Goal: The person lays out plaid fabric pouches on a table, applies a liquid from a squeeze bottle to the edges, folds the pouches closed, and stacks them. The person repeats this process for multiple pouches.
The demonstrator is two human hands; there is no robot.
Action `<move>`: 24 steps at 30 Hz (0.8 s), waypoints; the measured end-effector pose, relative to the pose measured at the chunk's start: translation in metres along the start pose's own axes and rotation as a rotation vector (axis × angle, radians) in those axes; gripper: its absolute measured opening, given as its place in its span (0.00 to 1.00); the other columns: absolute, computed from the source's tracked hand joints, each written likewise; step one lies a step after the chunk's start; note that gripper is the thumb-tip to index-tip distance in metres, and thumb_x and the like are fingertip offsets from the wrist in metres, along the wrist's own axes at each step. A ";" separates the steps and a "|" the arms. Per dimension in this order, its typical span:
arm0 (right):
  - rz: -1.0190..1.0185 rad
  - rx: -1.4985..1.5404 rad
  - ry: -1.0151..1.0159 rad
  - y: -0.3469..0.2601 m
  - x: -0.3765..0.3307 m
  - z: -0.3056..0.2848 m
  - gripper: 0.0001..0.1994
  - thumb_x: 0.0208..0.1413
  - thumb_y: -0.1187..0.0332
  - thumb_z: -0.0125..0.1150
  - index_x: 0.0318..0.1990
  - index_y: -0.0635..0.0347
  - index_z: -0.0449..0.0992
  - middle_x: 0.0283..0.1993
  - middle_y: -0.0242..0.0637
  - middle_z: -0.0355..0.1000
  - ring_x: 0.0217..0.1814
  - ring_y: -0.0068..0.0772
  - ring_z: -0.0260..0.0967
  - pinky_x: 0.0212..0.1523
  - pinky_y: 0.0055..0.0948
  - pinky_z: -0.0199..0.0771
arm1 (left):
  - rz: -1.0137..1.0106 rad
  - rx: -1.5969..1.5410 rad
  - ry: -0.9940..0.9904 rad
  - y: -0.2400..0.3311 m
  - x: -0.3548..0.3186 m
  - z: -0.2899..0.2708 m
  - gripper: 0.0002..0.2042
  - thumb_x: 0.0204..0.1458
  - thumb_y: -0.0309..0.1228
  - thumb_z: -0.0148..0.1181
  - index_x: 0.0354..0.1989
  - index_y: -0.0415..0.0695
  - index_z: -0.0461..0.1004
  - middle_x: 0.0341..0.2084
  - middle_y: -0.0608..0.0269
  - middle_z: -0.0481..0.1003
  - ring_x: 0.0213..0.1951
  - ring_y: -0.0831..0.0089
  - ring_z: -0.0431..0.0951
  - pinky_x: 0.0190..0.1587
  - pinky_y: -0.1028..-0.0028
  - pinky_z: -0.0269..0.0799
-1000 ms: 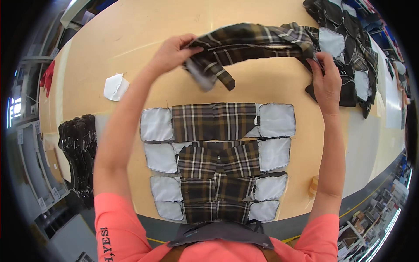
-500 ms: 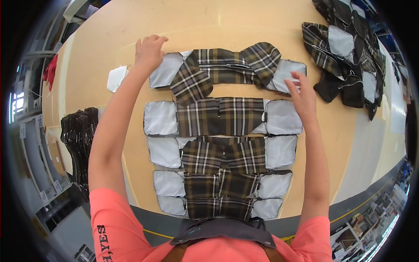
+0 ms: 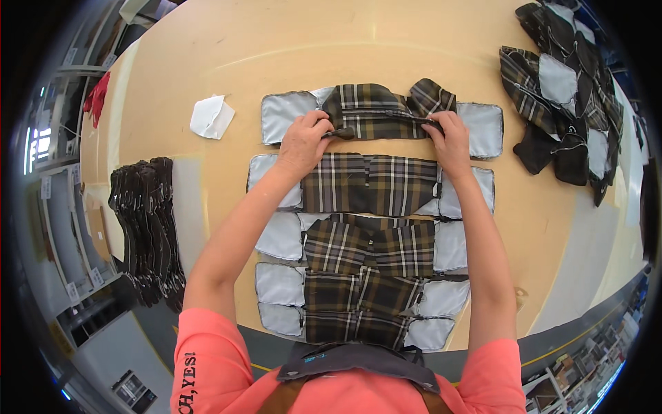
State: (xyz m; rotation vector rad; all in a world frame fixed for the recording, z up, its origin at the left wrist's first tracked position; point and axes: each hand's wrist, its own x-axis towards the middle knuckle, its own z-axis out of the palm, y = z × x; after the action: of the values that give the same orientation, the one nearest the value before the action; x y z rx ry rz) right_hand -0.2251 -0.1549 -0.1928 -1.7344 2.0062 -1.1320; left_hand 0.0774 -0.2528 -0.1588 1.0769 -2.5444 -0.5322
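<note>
The farthest plaid fabric piece (image 3: 376, 103) lies across the table with a zipper along its middle. A pale grey lining square (image 3: 288, 114) shows at its left end and another lining square (image 3: 485, 130) at its right. My left hand (image 3: 305, 141) pinches the piece's left plaid flap, which is folded up dark in the fingers. At the right flap, my right hand (image 3: 452, 141) has its fingers closed on the cloth edge. Just nearer lies a second plaid piece (image 3: 372, 183), with my forearms over its pale ends.
More plaid pieces (image 3: 372, 248) overlap in a column toward me. A heap of plaid and black pieces (image 3: 569, 90) sits far right; a dark stack (image 3: 143, 221) lies left. A white folded piece (image 3: 212, 117) and red cloth (image 3: 98, 100) are on the table (image 3: 289, 58).
Both hands have come down onto the farthest piece and taken hold of its flaps. The flaps, spread outward before, are now partly folded up. The whole view has shifted a little.
</note>
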 end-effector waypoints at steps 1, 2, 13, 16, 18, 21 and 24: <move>0.028 0.109 -0.043 0.000 0.000 -0.002 0.06 0.51 0.69 0.63 0.37 0.56 0.76 0.35 0.33 0.73 0.39 0.34 0.70 0.40 0.32 0.67 | 0.009 -0.033 0.008 -0.003 -0.001 -0.001 0.09 0.45 0.26 0.65 0.34 0.41 0.74 0.41 0.61 0.74 0.42 0.59 0.75 0.45 0.66 0.71; 0.072 0.206 -0.036 0.001 -0.001 -0.005 0.06 0.53 0.69 0.62 0.37 0.57 0.77 0.35 0.33 0.74 0.39 0.32 0.71 0.40 0.30 0.67 | -0.039 -0.125 0.014 -0.007 0.000 -0.002 0.09 0.46 0.27 0.65 0.35 0.41 0.74 0.40 0.61 0.75 0.40 0.61 0.75 0.44 0.67 0.71; 0.904 1.406 0.757 0.035 -0.030 -0.008 0.24 0.63 0.57 0.53 0.59 0.60 0.59 0.57 0.39 0.65 0.57 0.37 0.62 0.57 0.43 0.63 | -1.175 -1.650 0.395 -0.064 -0.003 -0.015 0.25 0.57 0.47 0.54 0.53 0.38 0.66 0.47 0.52 0.74 0.48 0.59 0.75 0.54 0.64 0.70; 1.026 1.638 0.870 -0.007 -0.020 -0.033 0.34 0.54 0.47 0.62 0.62 0.57 0.60 0.62 0.36 0.61 0.65 0.37 0.54 0.66 0.48 0.51 | -1.255 -1.735 0.500 -0.055 -0.010 -0.032 0.35 0.50 0.53 0.61 0.59 0.38 0.61 0.50 0.51 0.71 0.52 0.58 0.71 0.56 0.63 0.68; 0.977 1.569 0.800 -0.007 -0.016 -0.039 0.33 0.53 0.50 0.65 0.61 0.58 0.61 0.61 0.36 0.62 0.64 0.36 0.56 0.65 0.49 0.54 | -1.253 -1.608 0.505 -0.044 -0.007 -0.038 0.44 0.44 0.55 0.67 0.62 0.38 0.56 0.52 0.51 0.69 0.54 0.59 0.69 0.56 0.63 0.66; 0.871 1.382 0.729 -0.006 -0.006 -0.036 0.23 0.53 0.62 0.68 0.52 0.63 0.70 0.52 0.36 0.71 0.51 0.35 0.69 0.54 0.42 0.69 | -0.997 -0.756 0.285 -0.036 -0.008 -0.021 0.50 0.37 0.48 0.74 0.65 0.39 0.51 0.50 0.52 0.70 0.51 0.64 0.71 0.55 0.66 0.66; 0.767 1.185 0.838 -0.011 -0.003 -0.027 0.14 0.56 0.67 0.64 0.46 0.66 0.74 0.45 0.36 0.75 0.39 0.31 0.74 0.43 0.27 0.75 | -0.905 -0.716 0.496 -0.040 -0.013 -0.012 0.35 0.44 0.33 0.68 0.59 0.36 0.59 0.46 0.55 0.72 0.46 0.67 0.74 0.50 0.70 0.69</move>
State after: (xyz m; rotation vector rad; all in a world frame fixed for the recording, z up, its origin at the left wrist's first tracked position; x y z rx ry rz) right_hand -0.2340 -0.1417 -0.1679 0.1144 1.3871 -2.1697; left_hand 0.1162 -0.2714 -0.1685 1.7110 -1.1753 -1.0981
